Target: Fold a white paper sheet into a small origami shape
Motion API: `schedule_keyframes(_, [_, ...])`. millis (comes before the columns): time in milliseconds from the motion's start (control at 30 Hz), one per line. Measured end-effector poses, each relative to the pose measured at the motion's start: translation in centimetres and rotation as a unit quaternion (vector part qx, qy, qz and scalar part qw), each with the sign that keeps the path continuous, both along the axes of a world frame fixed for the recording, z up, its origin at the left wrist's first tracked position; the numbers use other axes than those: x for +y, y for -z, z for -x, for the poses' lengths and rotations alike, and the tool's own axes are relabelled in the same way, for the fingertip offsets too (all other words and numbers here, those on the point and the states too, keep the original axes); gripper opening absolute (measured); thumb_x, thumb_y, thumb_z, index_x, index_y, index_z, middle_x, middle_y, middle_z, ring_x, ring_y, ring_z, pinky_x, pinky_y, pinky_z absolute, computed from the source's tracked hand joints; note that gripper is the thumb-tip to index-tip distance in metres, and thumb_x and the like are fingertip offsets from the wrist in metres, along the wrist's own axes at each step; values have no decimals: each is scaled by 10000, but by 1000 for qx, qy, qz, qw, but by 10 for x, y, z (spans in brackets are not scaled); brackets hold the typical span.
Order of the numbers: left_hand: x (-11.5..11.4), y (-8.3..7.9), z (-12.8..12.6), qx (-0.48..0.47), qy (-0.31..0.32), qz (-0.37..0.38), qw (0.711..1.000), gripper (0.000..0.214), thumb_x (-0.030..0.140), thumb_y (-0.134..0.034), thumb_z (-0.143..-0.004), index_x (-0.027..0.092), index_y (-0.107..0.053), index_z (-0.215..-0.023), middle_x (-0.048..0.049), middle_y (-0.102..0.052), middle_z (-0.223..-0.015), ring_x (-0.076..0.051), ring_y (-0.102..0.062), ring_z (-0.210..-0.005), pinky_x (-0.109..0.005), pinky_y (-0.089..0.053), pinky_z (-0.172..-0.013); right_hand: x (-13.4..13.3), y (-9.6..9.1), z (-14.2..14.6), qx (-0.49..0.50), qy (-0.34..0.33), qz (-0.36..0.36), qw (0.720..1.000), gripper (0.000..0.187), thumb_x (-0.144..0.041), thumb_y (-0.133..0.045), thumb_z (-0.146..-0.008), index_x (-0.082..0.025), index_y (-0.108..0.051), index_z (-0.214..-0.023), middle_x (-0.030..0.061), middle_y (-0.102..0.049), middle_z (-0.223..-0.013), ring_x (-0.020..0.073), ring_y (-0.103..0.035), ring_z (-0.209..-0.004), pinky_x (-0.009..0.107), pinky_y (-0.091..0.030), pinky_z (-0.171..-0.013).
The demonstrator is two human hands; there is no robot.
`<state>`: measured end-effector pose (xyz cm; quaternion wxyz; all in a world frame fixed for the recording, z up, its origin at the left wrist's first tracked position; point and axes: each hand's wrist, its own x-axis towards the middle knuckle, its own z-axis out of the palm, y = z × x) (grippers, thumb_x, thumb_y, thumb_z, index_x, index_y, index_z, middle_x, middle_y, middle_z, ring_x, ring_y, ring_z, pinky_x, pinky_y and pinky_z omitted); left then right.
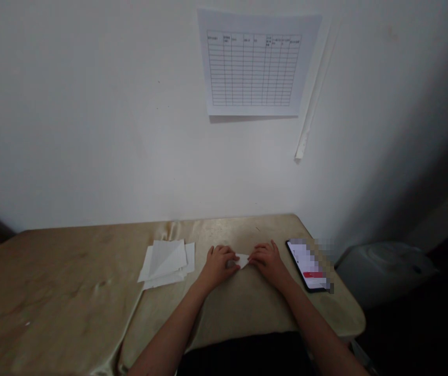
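Head view: a pale wall [91,130] fills the upper frame; a cloth-covered counter [71,271] spans the lower part. Two forearms [179,321] slant inward from the bottom edge, meeting near lower centre. One printed grid sheet [254,68] hangs upper right of centre. One pile of white sheets [167,261] lies lower left of centre, too overlapped to count. One phone [302,266] lies screen-up, lower right. Both hands are low, fingers curled and nearly closed: the left hand [221,262] and right hand [267,261] pinch opposite ends of one small white paper [242,260] at lower centre.
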<state>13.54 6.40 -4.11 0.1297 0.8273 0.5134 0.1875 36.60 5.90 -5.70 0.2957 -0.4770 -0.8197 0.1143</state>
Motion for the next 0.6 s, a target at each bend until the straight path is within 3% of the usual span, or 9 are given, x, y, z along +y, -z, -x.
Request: schedule_keyframes(600, [-2, 3, -4, -10, 5, -11, 1000, 268, 392, -784, -784, 301, -755, -1034, -27, -675, -1235, -301, -508, -1215, -513, -318, -1100, 5, 5, 8, 5, 90, 38, 995, 134, -344, -638, -920, -258, -740, -911, 35, -715, -1012, 245, -566, -1109, 507, -206, -1137])
